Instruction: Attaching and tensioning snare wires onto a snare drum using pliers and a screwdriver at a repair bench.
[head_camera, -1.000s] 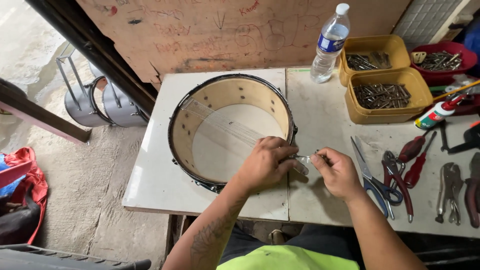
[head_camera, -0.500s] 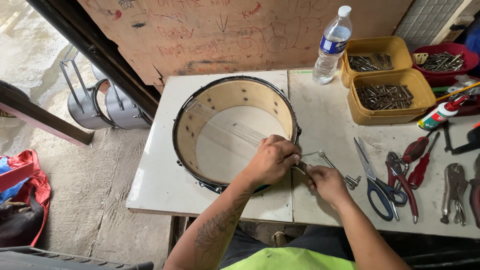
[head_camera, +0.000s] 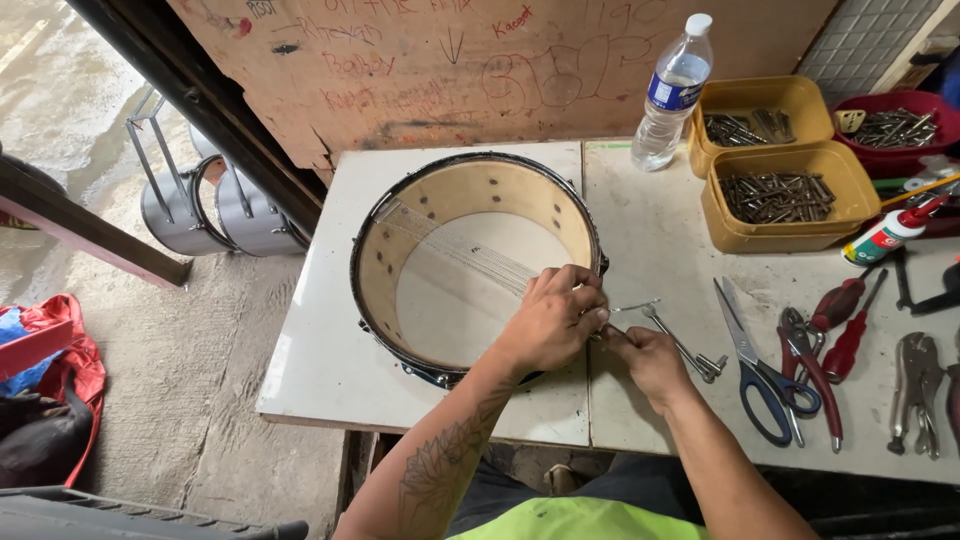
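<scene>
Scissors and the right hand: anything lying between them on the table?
Yes, in the head view: a small bunch of metal rods lies between the right hand and the blue-handled scissors.

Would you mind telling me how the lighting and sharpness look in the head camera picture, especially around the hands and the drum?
Head view: soft, even daylight with faint shadows; the drum shell, left hand and right hand are sharp, without motion blur. The concrete floor at upper left looks washed out. The table edges bow slightly, suggesting wide-angle distortion.

Bare forearms, a leafy tattoo on the left forearm (head_camera: 440, 465), and a neon yellow-green shirt (head_camera: 575, 520).
</scene>
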